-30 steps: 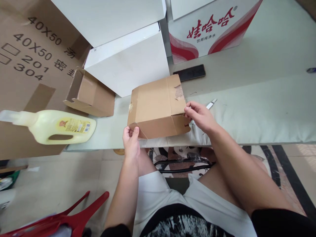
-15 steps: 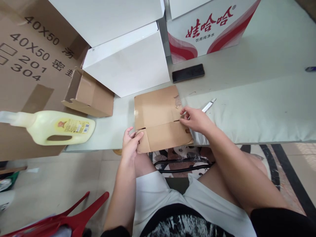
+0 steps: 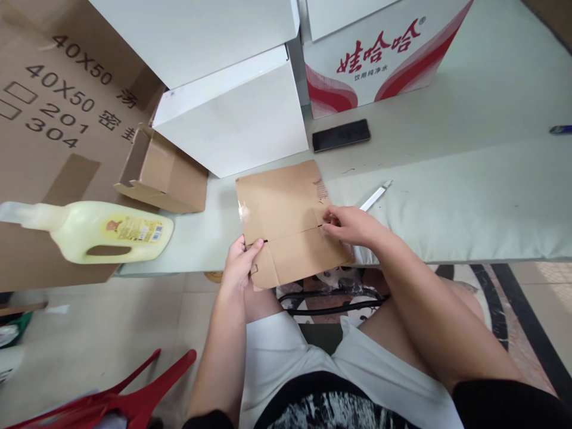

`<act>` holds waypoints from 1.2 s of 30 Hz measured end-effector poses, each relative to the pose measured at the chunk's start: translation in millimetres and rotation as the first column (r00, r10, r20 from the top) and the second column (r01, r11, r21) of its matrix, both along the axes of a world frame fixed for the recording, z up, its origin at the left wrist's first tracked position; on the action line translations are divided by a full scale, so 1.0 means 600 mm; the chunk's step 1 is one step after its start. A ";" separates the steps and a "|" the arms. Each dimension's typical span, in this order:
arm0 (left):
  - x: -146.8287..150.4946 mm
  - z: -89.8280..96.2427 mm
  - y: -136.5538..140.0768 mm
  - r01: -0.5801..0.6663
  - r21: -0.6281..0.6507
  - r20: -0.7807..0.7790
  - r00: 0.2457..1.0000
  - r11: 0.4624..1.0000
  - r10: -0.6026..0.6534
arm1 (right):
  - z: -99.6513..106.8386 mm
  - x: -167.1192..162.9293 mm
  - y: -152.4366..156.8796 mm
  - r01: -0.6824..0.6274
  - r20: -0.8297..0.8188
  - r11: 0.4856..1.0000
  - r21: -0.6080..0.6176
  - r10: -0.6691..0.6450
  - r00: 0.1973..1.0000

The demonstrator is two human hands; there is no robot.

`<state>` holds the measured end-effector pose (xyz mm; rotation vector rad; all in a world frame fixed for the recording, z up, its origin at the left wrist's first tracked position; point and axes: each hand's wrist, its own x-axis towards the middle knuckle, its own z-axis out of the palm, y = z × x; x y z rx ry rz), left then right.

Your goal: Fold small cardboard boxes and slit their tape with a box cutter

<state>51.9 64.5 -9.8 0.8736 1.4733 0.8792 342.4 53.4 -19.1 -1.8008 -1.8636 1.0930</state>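
Observation:
A flat brown cardboard piece (image 3: 290, 205) with a crease and short slits lies across the front edge of the covered surface, its near part jutting over my lap. My left hand (image 3: 239, 259) grips its left side, thumb on top by a slit and fingers underneath. At the right side my right hand (image 3: 351, 225) has its fingers curled together on the cardboard beside the other slit; whether they pinch the edge there is partly hidden. Just beyond that hand rests a utility knife (image 3: 376, 195) with a pale handle.
A black phone (image 3: 342, 136) lies behind the cardboard, before white boxes (image 3: 241, 113) and a red-and-white carton (image 3: 379, 65). To the left are a small open cardboard box (image 3: 167, 173), a yellow bottle (image 3: 111, 232) and a large printed carton (image 3: 62, 149). A red stool (image 3: 147, 387) stands below.
The cardboard has shifted slightly toward me, and its near panel lies flatter in line with the rest. My left thumb has moved up to the slit; my right hand has come slightly nearer.

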 end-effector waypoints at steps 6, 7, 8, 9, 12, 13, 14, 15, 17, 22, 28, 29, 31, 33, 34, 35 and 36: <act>-0.005 0.002 -0.003 -0.063 0.077 0.023 0.998 0.995 0.061 | 0.004 0.004 0.003 0.209 -0.086 0.969 0.129 -0.199 0.976; -0.006 0.002 -0.003 -0.070 0.095 0.032 0.997 0.993 0.067 | 0.003 0.006 0.004 0.275 -0.120 0.948 0.158 -0.258 0.959; -0.008 0.003 -0.003 -0.072 0.115 0.041 0.997 0.991 0.068 | 0.000 0.007 0.005 0.334 -0.148 0.925 0.178 -0.311 0.939; -0.009 0.003 -0.003 -0.073 0.137 0.048 0.997 0.988 0.067 | -0.003 0.009 0.007 0.381 -0.165 0.904 0.193 -0.353 0.921; -0.012 0.004 -0.003 -0.082 0.198 0.061 0.996 0.977 0.071 | -0.012 0.010 0.011 0.472 -0.217 0.854 0.220 -0.429 0.877; -0.012 0.003 -0.003 -0.088 0.214 0.067 0.995 0.973 0.075 | -0.015 0.010 0.011 0.493 -0.248 0.842 0.218 -0.441 0.863; -0.012 0.003 -0.002 -0.094 0.227 0.074 0.994 0.969 0.079 | -0.017 0.009 0.012 0.508 -0.286 0.838 0.201 -0.445 0.848; -0.012 0.003 -0.002 -0.099 0.236 0.082 0.993 0.967 0.081 | -0.018 0.008 0.012 0.510 -0.334 0.844 0.168 -0.438 0.835; -0.011 0.003 -0.002 -0.104 0.247 0.096 0.992 0.963 0.083 | -0.018 0.006 0.011 0.468 -0.440 0.880 0.084 -0.389 0.809; -0.011 0.001 -0.004 -0.127 0.250 0.123 0.988 0.960 0.099 | -0.008 0.007 0.006 0.326 -0.557 0.944 0.052 -0.243 0.794; -0.013 -0.002 -0.005 -0.087 0.197 0.087 0.994 0.977 0.071 | -0.004 0.012 0.007 0.350 -0.651 0.935 0.059 -0.230 0.723; -0.012 -0.002 -0.005 -0.074 0.184 0.079 0.995 0.980 0.061 | -0.004 0.012 0.007 0.362 -0.657 0.930 0.068 -0.231 0.718; -0.008 -0.002 -0.004 -0.050 0.175 0.066 0.997 0.983 0.039 | -0.002 0.012 0.007 0.378 -0.653 0.922 0.088 -0.233 0.721; -0.004 -0.002 -0.003 -0.039 0.189 0.070 0.997 0.981 0.027 | -0.001 0.012 0.006 0.383 -0.650 0.919 0.088 -0.238 0.722; -0.003 -0.002 -0.002 -0.043 0.200 0.078 0.997 0.979 0.028 | -0.001 0.011 0.006 0.382 -0.653 0.921 0.079 -0.242 0.718; -0.003 -0.003 -0.002 -0.050 0.210 0.085 0.996 0.976 0.033 | -0.001 0.011 0.006 0.379 -0.655 0.923 0.065 -0.247 0.714; -0.003 -0.003 -0.002 -0.059 0.216 0.090 0.995 0.975 0.040 | -0.002 0.010 0.006 0.376 -0.654 0.925 0.051 -0.253 0.713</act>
